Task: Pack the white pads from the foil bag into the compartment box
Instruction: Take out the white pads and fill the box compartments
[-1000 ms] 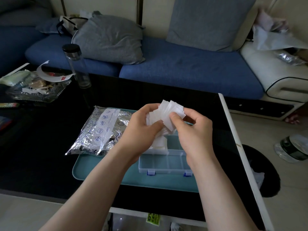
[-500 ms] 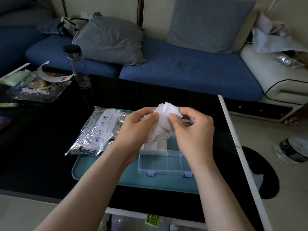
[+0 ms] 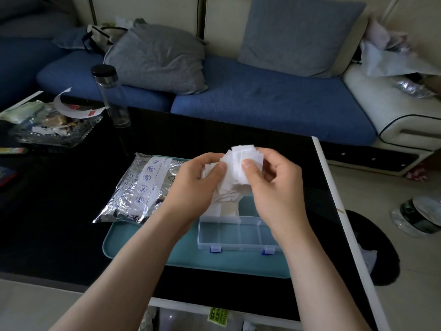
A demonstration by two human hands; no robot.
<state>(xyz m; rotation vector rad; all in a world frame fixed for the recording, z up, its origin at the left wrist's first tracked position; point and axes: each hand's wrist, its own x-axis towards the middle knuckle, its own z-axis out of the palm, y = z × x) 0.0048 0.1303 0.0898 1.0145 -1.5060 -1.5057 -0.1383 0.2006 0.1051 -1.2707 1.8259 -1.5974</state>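
Head view, as I watch from my station: far left on the dark worktop [image 3: 59, 223] sit a glass dish of scraps [image 3: 47, 132] and a clear bottle [image 3: 111, 96]. Next, the foil bag [image 3: 140, 187] lies across the left end of a teal tray [image 3: 143, 249]. The left hand [image 3: 193, 189] pinches a bunch of white pads [image 3: 235, 168]; the right hand [image 3: 274, 187] pinches the same bunch, so both hands are close together. The pads are held above the clear compartment box [image 3: 238, 246], open on the tray. I see more white in its far compartments, partly hidden.
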